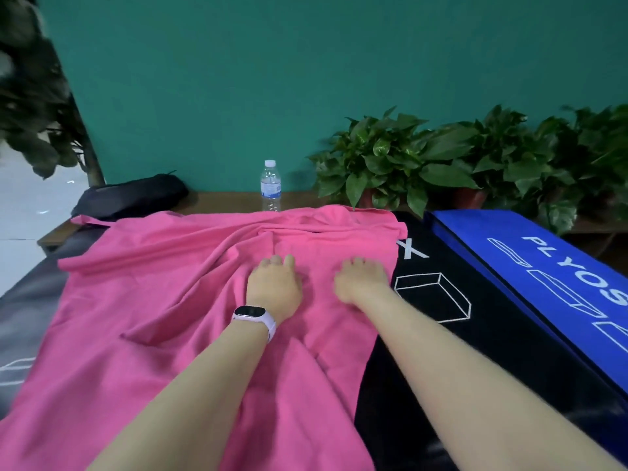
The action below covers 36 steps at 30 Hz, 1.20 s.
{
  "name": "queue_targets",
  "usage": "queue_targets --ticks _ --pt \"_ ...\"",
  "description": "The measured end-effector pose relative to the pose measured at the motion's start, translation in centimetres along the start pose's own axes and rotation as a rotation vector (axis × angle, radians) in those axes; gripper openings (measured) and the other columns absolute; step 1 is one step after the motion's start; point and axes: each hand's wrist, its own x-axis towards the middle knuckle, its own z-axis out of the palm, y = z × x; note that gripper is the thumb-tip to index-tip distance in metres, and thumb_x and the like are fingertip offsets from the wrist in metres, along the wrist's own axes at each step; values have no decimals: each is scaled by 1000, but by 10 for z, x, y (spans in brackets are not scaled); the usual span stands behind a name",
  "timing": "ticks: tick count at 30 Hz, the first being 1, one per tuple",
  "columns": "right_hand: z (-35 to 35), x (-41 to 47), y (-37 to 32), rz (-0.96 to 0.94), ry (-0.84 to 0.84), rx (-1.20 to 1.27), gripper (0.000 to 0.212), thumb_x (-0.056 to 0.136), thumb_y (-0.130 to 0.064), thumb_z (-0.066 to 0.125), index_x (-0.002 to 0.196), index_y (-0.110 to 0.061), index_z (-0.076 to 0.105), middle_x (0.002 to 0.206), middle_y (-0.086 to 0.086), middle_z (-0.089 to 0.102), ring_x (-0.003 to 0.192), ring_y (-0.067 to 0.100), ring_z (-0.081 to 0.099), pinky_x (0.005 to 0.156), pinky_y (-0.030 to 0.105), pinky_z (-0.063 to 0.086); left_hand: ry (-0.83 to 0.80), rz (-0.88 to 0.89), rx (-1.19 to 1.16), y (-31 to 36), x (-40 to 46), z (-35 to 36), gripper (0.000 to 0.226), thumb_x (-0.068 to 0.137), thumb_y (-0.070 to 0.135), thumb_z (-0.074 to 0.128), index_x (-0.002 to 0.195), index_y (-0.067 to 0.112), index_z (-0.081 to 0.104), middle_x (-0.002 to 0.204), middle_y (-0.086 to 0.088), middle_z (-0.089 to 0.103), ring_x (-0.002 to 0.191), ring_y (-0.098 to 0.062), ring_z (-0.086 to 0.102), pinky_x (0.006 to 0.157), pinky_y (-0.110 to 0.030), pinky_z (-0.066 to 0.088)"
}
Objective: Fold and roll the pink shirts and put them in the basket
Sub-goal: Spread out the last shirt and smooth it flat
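A pink shirt [163, 300] lies spread and wrinkled over a black cloth-covered table [441, 334], with folds running toward the far edge. My left hand [275, 283], with a light band on its wrist, rests palm down on the shirt near its middle. My right hand [362, 278] lies palm down on the shirt close to its right edge. Both hands have fingers stretched forward onto the fabric. No basket is in view.
A water bottle [271, 185] stands at the far edge on a wooden ledge [221, 198]. A black bag [132, 197] lies at the far left. Potted plants [407, 161] line the back right. A blue printed panel [543, 277] runs along the right side.
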Motion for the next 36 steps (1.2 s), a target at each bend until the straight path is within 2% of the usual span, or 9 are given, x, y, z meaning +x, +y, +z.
queue_targets --ticks 4,7,9,12,14,17,20,25,36 --pt "14 -79 -28 -76 5 303 59 106 -29 28 156 1 19 164 24 17 152 35 17 125 43 12 -213 144 -289 -5 -57 -25 43 105 23 36 145 8 44 146 -16 47 134 -34 45 111 -39 34" --pt "27 -126 -32 -77 35 443 57 106 -25 30 153 6 23 162 26 19 151 35 16 124 40 11 44 161 -345 -16 -120 -41 42 97 12 44 138 5 50 143 -17 49 133 -33 45 111 -40 32" --pt "38 -152 -37 -68 57 481 61 107 -29 28 156 4 17 165 23 12 154 33 9 126 40 5 128 27 -327 -24 -159 -44 47 96 16 47 141 5 47 151 -22 39 139 -37 38 114 -44 29" --pt "55 -176 -37 -31 147 456 67 107 -38 24 159 2 13 168 20 8 156 30 5 126 41 3 47 -272 -249 -40 -210 -42 59 101 36 42 153 9 32 161 -25 20 147 -40 21 120 -50 18" --pt "56 -181 -31 -58 123 416 71 107 -44 20 159 2 11 168 19 6 156 29 3 126 41 2 2 -403 -224 -54 -235 -40 69 100 52 36 156 13 25 163 -23 15 150 -38 13 121 -58 9" --pt "57 -181 -19 -131 79 347 74 106 -52 14 160 0 7 169 17 1 156 27 0 127 39 0 -38 -495 -187 -83 -251 -42 84 94 71 26 159 19 14 167 -16 6 153 -36 2 117 -65 -2" --pt "60 -179 -5 -176 39 324 73 107 -52 11 161 -3 4 169 13 -3 156 24 -3 126 36 -2 -99 -559 -142 -109 -252 -45 94 90 78 24 161 18 7 167 -18 3 154 -32 -2 119 -64 -4" --pt "67 -174 3 -189 26 305 71 107 -52 8 161 -7 -1 169 8 -8 156 20 -7 127 37 -2 -163 -522 -140 -138 -239 -43 99 88 82 20 161 19 2 168 -12 -2 155 -25 -6 121 -60 -6" --pt "66 -121 18 -210 43 236 71 106 -53 6 161 -8 -1 169 8 -8 156 20 -6 126 34 -2 -195 -327 -84 -218 -178 -32 87 94 76 22 161 23 10 169 -2 5 155 -20 3 123 -54 2"
